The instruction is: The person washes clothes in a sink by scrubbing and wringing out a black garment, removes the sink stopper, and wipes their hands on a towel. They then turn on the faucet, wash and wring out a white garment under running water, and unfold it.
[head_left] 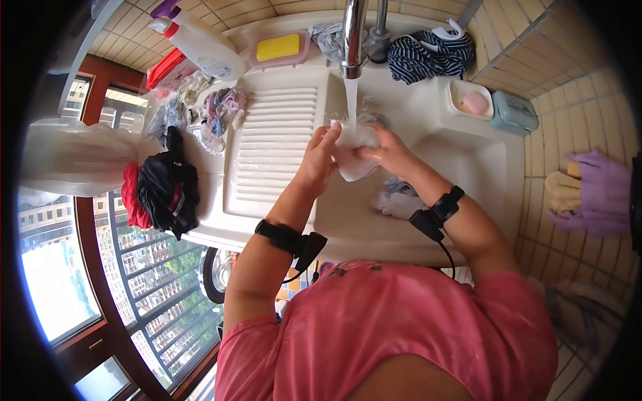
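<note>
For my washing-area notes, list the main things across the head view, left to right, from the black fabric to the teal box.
Black fabric → ribbed washboard → left hand → white cloth → right hand → pink soap → teal box.

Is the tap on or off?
On. Water streams from the tap down to the white cloth that the left hand and right hand hold beneath it.
</note>
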The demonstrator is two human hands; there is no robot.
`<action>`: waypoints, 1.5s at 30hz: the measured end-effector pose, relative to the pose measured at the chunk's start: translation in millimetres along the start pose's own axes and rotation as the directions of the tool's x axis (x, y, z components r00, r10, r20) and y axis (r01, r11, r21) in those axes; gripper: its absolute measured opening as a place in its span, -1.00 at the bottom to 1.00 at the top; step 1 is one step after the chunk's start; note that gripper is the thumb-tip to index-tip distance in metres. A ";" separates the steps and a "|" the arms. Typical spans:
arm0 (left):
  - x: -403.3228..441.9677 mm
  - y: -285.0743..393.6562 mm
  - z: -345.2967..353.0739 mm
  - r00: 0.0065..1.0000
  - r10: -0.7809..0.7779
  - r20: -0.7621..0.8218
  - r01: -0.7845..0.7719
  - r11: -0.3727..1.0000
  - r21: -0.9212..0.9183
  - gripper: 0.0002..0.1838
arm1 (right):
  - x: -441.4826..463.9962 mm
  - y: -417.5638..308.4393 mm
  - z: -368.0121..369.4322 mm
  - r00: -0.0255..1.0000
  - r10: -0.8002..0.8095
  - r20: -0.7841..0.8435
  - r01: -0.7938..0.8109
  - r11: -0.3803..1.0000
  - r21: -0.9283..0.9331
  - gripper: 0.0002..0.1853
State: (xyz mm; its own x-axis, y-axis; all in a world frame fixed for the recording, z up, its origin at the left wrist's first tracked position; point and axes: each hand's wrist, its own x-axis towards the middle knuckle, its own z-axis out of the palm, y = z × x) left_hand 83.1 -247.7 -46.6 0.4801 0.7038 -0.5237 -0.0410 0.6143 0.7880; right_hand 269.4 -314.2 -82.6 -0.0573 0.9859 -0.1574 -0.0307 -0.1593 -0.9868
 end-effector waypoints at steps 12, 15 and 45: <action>-12.6 9.8 -28.1 0.967 0.206 -0.153 -0.224 0.968 -0.115 -0.52 | 44.6 -13.2 1.5 0.957 0.289 -0.028 -0.213 0.764 0.609 -0.45; -20.1 17.7 -62.4 0.967 0.177 -0.185 -0.216 0.951 -0.221 -0.51 | 55.0 -0.7 9.5 0.937 0.325 0.130 -0.311 0.602 0.735 -0.50; -122.6 53.6 -302.2 0.981 0.131 -0.142 -0.167 0.945 -0.281 -0.57 | 16.3 18.0 81.9 0.808 0.428 -0.406 0.036 0.651 0.758 -0.69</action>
State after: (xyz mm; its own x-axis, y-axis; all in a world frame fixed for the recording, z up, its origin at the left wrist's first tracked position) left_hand -242.8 -193.2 -38.0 0.3412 0.8218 -0.4563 -0.3650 0.5632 0.7414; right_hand 186.1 -305.2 -99.7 0.3453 0.7492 -0.5652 -0.7785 -0.1077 -0.6184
